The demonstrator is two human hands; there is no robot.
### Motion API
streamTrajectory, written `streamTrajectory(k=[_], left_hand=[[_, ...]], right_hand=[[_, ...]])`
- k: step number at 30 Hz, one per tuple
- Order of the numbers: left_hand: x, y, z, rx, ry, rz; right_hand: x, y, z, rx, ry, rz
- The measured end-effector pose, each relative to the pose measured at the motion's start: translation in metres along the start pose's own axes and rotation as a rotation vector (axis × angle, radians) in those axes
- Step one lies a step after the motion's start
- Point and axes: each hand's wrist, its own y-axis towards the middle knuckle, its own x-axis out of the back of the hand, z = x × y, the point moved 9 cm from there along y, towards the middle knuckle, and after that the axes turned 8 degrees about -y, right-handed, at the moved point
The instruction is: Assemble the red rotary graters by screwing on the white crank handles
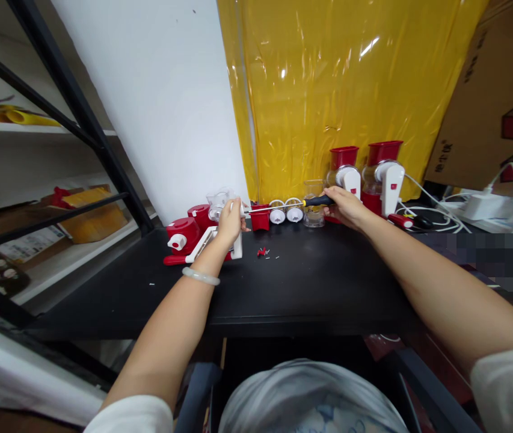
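Note:
My right hand (347,206) is closed around the black-and-yellow handle of a screwdriver (317,201), held nearly level with its shaft pointing left. Its tip meets a small white part (240,210) pinched in my left hand (229,225); fingers hide most of that part. Under and beside my left wrist are a white crank with a red handle (175,260) and red housings (184,233). A small pile of red and silvery bits (263,252) lies on the black table, too small to name for sure.
Behind the hands stand a red hopper piece (260,218), two round white-and-clear drums (277,212) and a clear container (314,216). Two red-and-white rotary graters (382,174) stand at right, near white cables (450,219). A black-framed shelf (62,78) borders the left side.

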Motion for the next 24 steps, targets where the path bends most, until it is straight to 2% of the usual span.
streamTrajectory(k=[15, 24], left_hand=[[-0.002, -0.001, -0.001, 0.000, 0.004, 0.012], [-0.003, -0.002, 0.001, 0.016, 0.025, 0.004]], right_hand=[[-0.006, -0.010, 0.008, -0.033, 0.179, 0.080], [0.002, 0.000, 0.005, 0.008, 0.080, 0.001]])
